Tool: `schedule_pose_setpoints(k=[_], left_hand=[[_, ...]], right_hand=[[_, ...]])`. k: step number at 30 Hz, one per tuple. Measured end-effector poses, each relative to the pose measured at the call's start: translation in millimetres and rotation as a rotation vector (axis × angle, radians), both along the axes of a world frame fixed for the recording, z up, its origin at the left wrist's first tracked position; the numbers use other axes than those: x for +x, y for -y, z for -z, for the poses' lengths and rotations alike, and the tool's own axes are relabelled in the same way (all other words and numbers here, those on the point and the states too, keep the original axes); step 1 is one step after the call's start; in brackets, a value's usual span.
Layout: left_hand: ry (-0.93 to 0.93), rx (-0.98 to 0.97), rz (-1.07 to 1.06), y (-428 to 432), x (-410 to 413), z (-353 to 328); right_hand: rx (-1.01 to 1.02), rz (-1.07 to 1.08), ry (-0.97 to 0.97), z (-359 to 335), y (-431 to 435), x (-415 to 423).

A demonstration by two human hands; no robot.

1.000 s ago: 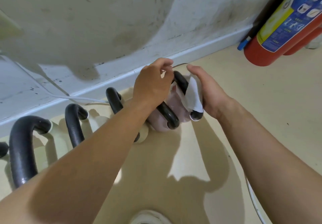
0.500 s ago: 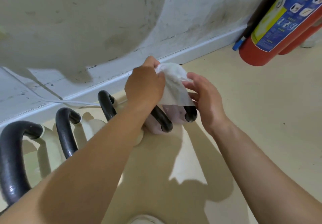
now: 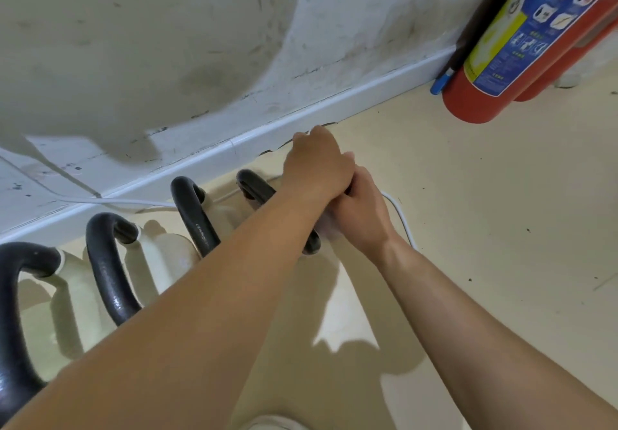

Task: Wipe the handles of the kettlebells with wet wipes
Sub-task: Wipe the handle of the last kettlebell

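Both hands are wrapped round the handle (image 3: pixel 311 244) of the end kettlebell (image 3: pixel 327 230), rightmost in the row along the wall. The left hand (image 3: pixel 317 165) is clenched over the top of the arch. The right hand (image 3: pixel 363 210) grasps just below, touching it. The wipe's buried under the palms, can't see it. Tip imo: squeeze firmly, twist while sliding down each leg so the underside gets wiped too, and don't tip the bell.

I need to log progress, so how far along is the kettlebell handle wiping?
Done: nothing visible proves any handle finished. In hand: the left hand and right hand both grip the rightmost kettlebell handle; the wipe is hidden beneath them. Left: possibly the four other black handles to its left, which no hand touches.
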State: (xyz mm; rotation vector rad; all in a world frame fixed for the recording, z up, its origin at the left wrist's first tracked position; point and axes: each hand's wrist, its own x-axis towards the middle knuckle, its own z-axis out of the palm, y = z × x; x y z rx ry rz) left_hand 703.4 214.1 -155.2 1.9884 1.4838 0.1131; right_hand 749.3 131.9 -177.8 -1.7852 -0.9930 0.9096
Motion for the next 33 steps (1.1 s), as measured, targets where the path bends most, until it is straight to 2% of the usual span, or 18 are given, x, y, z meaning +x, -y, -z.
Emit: schedule_pose_setpoints(k=[3, 7, 11, 16, 21, 23, 25, 27, 33], left_hand=[[-0.106, -0.111, -0.032, 1, 17, 2], [-0.139, -0.120, -0.092, -15, 33, 1], [-0.327, -0.085, 0.040, -35, 35, -8], [-0.506, -0.054, 0.224, -40, 34, -9], [-0.547, 0.003, 0.225, -30, 22, -14], [-0.476, -0.104, 0.198, -38, 17, -16], [-0.308, -0.328, 0.121, -44, 14, -20], [-0.134, -0.517, -0.069, -41, 12, -20], [0.263, -0.830, -0.533, -32, 1, -18]], right_hand=[[0.082, 0.037, -0.027, 6, 3, -7], [0.000, 0.148, 0.023, 7, 9, -7], [-0.125, 0.139, 0.035, 16, 9, -7], [-0.164, 0.157, 0.095, 23, 7, -9], [-0.147, 0.125, 0.170, 25, 16, -23], [-0.157, 0.129, 0.160, 24, 17, -24], [-0.163, 0.136, 0.137, 23, 14, -19], [-0.175, 0.124, 0.120, 21, 11, -12], [-0.197, 0.084, 0.142, 22, 11, -9]])
